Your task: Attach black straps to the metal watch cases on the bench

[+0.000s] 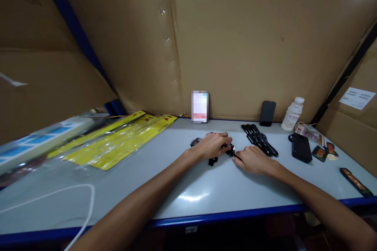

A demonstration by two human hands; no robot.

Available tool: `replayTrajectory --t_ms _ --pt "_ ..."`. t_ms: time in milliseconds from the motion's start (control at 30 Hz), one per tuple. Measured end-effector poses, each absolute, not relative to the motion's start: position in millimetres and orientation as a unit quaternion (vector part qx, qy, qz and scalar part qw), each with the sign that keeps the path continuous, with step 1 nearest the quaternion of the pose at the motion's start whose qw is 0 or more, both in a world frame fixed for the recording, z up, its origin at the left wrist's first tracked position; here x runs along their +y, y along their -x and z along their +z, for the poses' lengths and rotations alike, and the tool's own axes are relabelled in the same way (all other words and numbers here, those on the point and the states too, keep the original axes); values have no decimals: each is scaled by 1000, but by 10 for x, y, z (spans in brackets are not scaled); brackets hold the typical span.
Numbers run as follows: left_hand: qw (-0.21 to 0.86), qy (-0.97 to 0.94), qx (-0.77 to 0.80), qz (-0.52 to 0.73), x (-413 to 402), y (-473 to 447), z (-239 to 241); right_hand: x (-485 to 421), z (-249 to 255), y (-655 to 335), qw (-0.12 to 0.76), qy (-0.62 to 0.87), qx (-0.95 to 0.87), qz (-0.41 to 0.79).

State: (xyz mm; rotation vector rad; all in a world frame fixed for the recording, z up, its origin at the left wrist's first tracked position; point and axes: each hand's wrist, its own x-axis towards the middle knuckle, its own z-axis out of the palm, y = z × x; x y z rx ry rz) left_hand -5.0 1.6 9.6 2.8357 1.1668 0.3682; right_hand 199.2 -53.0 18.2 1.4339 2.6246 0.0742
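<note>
My left hand (pixel 212 145) is closed over a glossy black part (pixel 230 150) near the middle of the table, fingertips on its top. From the other side, my right hand (pixel 253 159) grips the near right end of the same part with thumb and fingers. Its exact kind cannot be made out, since both hands cover much of it. Other dark pieces lie beneath and beside my left hand, one black piece (pixel 213 161) poking out below the palm. Just behind my right hand lie several glossy black handle-shaped pieces (pixel 255 136), fanned over one another.
Yellow-backed clear packs (pixel 118 141) lie at left, near a white cable (pixel 91 200). A lit phone (pixel 200 106) and a dark phone (pixel 268 113) lean on the cardboard wall. A bottle (pixel 292 114), a black case (pixel 301 148) and small food packets (pixel 319 153) are at right.
</note>
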Motion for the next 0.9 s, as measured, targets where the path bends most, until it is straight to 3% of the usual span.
replayTrajectory --t_ms 167,433,900 --pt "22 -905 405 129 -10 -28 37 -524 169 -1996 77 -474 877 28" --pt "103 -914 359 161 16 71 93 -527 166 -1998 74 -475 876 30" --pt "42 -921 369 120 13 89 117 -541 203 -1999 80 -478 875 22"
